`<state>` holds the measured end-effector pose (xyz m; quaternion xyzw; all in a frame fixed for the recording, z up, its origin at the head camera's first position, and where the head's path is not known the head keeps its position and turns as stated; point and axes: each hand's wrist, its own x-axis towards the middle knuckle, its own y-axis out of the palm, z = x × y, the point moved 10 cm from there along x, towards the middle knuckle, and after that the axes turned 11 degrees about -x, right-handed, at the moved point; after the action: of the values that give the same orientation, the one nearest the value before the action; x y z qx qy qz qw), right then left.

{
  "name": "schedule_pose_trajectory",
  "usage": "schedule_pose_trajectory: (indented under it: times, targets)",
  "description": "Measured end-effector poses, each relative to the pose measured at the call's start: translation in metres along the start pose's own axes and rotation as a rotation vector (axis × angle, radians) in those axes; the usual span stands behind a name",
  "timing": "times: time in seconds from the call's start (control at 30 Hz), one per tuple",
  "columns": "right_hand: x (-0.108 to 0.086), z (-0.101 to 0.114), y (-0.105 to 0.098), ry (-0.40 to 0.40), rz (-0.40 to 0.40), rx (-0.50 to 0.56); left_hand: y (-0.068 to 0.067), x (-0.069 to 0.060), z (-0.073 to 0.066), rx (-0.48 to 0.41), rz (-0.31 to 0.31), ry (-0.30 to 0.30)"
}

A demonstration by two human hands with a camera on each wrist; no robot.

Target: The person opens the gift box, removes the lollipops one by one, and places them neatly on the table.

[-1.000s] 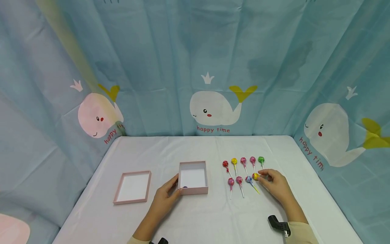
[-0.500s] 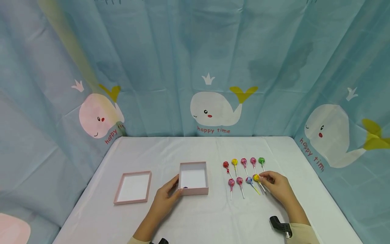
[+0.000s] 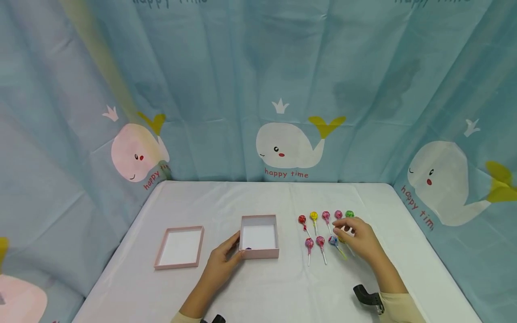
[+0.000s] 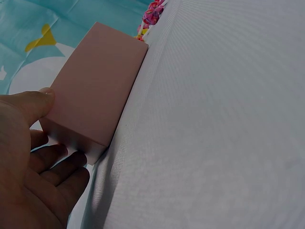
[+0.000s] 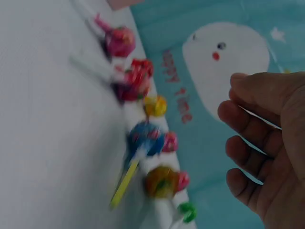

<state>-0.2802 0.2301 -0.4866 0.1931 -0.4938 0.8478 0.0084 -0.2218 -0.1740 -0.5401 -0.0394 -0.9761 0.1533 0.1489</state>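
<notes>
An open pink box (image 3: pixel 259 254) with a white inside sits mid-table, a small dark round thing (image 3: pixel 248 248) showing at its near-left inner corner. My left hand (image 3: pixel 220 264) holds the box at its near-left corner, thumb and fingers on its walls (image 4: pixel 95 81). Over the right end of two rows of wrapped lollipops hovers my right hand (image 3: pixel 359 235), its fingers loosely bent with nothing between them. Closest below it are a blue lollipop (image 3: pixel 333 241) and a yellow-orange lollipop (image 5: pixel 162 182), which the hand partly covers in the head view. A green lollipop (image 3: pixel 349 214) lies just beyond.
To the left lies a shallow pink lid (image 3: pixel 201 246), white inside up. Red (image 3: pixel 302 219), yellow (image 3: pixel 313 216) and several pink lollipops (image 3: pixel 308 243) make up the other part of the rows. A blue whale-print curtain (image 3: pixel 218 148) encloses the white-covered table.
My right hand was at the yellow-orange lollipop; it has let go and risen a little up and left. The lollipop's stick has turned toward the near side. My left hand stays on the box.
</notes>
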Motion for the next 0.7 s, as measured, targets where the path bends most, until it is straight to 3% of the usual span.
schedule_pose_trajectory:
  times: [0.4,0.57,0.7]
  targets:
    - [0.046,0.104,0.014,-0.279,0.182,0.086,-0.002,0.002,-0.002,-0.017,-0.001,-0.009]
    - [0.059,0.144,0.033,-0.383,0.291,0.094,-0.002,0.001,-0.002,-0.021,-0.005,0.002]
    - [0.066,0.169,0.055,-0.439,0.379,0.079,-0.001,0.000,0.003,-0.026,0.002,-0.038]
